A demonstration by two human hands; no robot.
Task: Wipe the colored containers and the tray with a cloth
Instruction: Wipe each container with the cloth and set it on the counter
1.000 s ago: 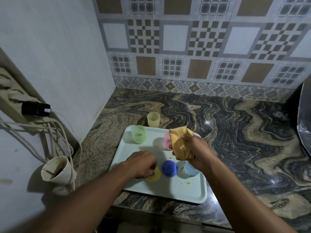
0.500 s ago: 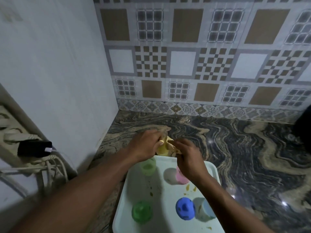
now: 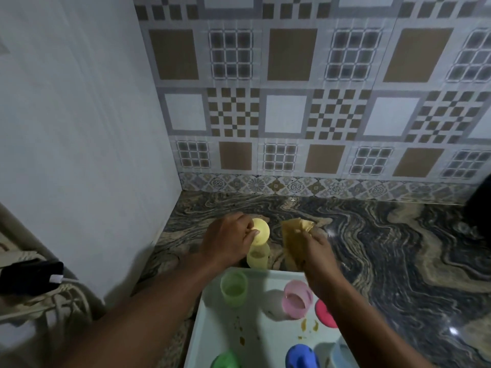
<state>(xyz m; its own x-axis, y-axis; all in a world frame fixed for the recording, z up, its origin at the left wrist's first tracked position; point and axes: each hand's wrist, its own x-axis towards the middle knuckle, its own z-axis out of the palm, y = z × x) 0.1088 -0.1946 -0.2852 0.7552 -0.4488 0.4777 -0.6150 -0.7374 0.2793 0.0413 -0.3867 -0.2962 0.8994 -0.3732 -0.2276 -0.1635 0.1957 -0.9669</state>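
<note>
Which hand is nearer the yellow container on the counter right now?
Left. The left hand, holding the yellow lid, is right beside the yellow container, at its left. The right hand, gripping the cloth, is off to its right, apart.

No readable text is being shown.
Only geometric patterns are being displayed on the wall tiles (image 3: pixel 292 102). A small white patch is being shown on the black plug (image 3: pixel 29 277), but it is too blurred to be read. No lettering is being made out on the tray (image 3: pixel 271 351).
</note>
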